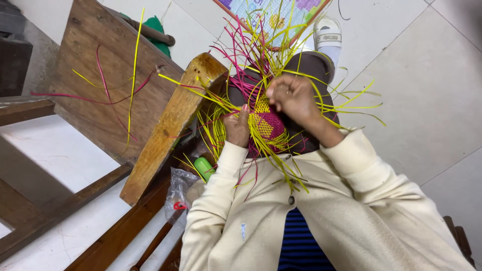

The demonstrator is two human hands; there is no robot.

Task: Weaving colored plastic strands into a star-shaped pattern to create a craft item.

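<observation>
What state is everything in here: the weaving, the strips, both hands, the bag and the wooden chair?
Woven piece: partly woven, loose ends sticking out.
Yellow and pink strips: unwoven, fanned outward.
Left hand: pressed against the woven piece.
Right hand: closed, pinching strips.
Plastic bag: crumpled beside the lap.
Wooden chair: tipped, a few strips lying on it.

Pale tiled floor [432, 100], wooden furniture [100, 85]

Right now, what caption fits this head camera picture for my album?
Left hand and right hand hold a half-woven pink-and-yellow mat, loose strips fanning out.
</observation>
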